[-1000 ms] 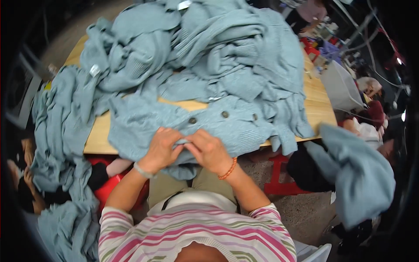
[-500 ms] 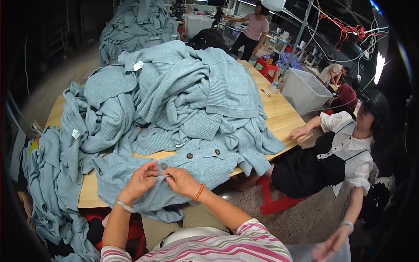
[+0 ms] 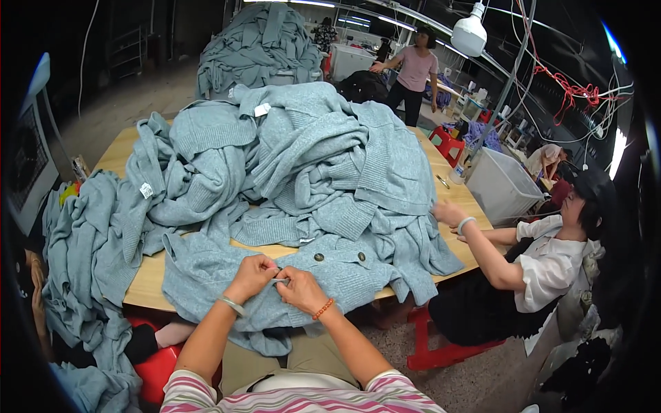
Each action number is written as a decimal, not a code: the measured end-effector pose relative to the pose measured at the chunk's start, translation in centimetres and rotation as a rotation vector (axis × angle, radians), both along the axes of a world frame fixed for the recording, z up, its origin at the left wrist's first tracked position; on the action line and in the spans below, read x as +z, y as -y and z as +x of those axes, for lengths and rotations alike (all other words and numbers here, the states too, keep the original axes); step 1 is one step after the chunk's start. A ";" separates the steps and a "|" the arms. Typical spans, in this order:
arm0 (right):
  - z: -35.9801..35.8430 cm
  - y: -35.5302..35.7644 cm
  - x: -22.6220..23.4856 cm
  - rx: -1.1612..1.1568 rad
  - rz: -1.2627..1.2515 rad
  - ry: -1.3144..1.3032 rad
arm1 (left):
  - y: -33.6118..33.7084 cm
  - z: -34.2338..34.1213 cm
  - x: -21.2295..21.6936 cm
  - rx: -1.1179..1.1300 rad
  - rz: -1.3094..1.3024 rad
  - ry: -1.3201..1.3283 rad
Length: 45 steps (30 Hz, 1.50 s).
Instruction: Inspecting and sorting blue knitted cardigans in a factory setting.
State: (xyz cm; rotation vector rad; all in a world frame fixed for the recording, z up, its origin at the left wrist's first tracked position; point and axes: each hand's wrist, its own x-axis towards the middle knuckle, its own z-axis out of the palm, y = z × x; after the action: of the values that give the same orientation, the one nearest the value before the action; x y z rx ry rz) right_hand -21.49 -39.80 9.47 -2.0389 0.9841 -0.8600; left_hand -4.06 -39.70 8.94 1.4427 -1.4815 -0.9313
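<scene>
Clamping the left hand (image 3: 253, 277) on the edge of a blue-grey cardigan (image 3: 354, 279) lying along the tabletop's (image 3: 146, 281) near side and partly overhanging; pinching that edge just beside with the right hand (image 3: 303, 290); showing two dark buttons (image 3: 319, 257) on it farther right.

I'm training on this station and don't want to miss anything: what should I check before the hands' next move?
1. Left hand at the cardigan's front edge: ok.
2. Right hand pinching that edge: ok.
3. Two dark buttons uncovered: ok.
4. Cardigan wholly on the table: not ok, its near side hangs over.
5. Co-worker's hand away from both hands: ok.
6. What sits between the fingertips: cannot tell, fingers hide it.
</scene>
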 end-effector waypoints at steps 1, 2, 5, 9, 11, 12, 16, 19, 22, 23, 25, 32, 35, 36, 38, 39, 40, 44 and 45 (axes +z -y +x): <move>0.0 0.0 -0.2 -0.014 0.034 0.005 | 0.1 0.4 0.1 -0.069 0.085 -0.221; 0.0 0.0 -0.3 -0.028 0.068 0.009 | 0.0 0.7 0.2 -0.075 0.165 -0.249; 0.5 -0.7 -0.2 -0.116 0.161 0.147 | 0.0 1.1 -0.1 -0.101 0.188 -0.281; 0.8 -1.7 -0.2 -0.163 0.093 0.245 | 0.2 1.6 -0.1 -0.112 0.258 -0.269; 0.9 -1.7 -0.9 -0.149 -0.178 0.117 | 0.2 2.3 -0.6 -0.177 0.304 -0.383; 1.0 -1.6 -1.2 -0.155 -0.225 0.130 | 0.0 2.3 -0.3 -0.180 0.302 -0.384; 1.1 -1.4 -1.8 -0.199 -0.332 -0.005 | -1.5 3.1 0.3 -0.375 0.288 -0.602; 1.3 -1.3 -1.5 -0.170 -0.331 -0.036 | -2.8 2.8 -0.7 -0.311 0.176 -0.508; 0.9 -1.2 -0.8 -0.093 -0.259 -0.084 | -3.0 2.2 -1.2 -0.170 -0.081 -0.234; 0.6 -1.1 -0.7 -0.049 -0.233 -0.070 | -3.3 2.1 -0.9 -0.151 -0.156 -0.127; 0.2 -0.8 -0.5 -0.010 -0.213 -0.059 | -3.3 1.9 -0.4 -0.137 -0.236 -0.024; 0.8 -1.3 -0.9 -0.028 -0.296 -0.113 | -3.4 2.3 0.2 -0.114 -0.130 -0.076; 1.0 -1.4 -1.2 -0.073 -0.333 -0.188 | -2.8 2.5 -0.1 -0.132 -0.116 -0.048; 1.1 -1.5 -1.1 -0.086 -0.330 -0.232 | -2.8 2.6 -0.1 -0.138 -0.106 -0.025; 1.5 -1.4 -0.9 -0.088 -0.333 -0.259 | -2.7 2.9 0.0 -0.124 -0.083 -0.015; 1.6 -1.3 -0.8 -0.098 -0.337 -0.290 | -2.7 2.8 0.0 -0.119 -0.062 -0.007; 1.6 -1.1 -0.7 -0.101 -0.333 -0.292 | -2.6 2.7 -0.1 -0.123 -0.059 -0.008; 1.3 0.1 -1.0 -0.041 -0.309 -0.245 | -2.1 2.5 -0.9 -0.087 -0.097 -0.035; 1.3 0.4 -0.9 -0.012 -0.303 -0.174 | -2.1 2.6 -1.1 -0.090 -0.098 -0.056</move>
State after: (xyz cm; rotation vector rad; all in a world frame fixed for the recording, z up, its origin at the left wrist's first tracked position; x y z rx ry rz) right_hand -20.23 -40.18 8.62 -2.4007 1.0092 -0.8940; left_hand -1.51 -37.61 7.84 1.2782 -1.5396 -0.9328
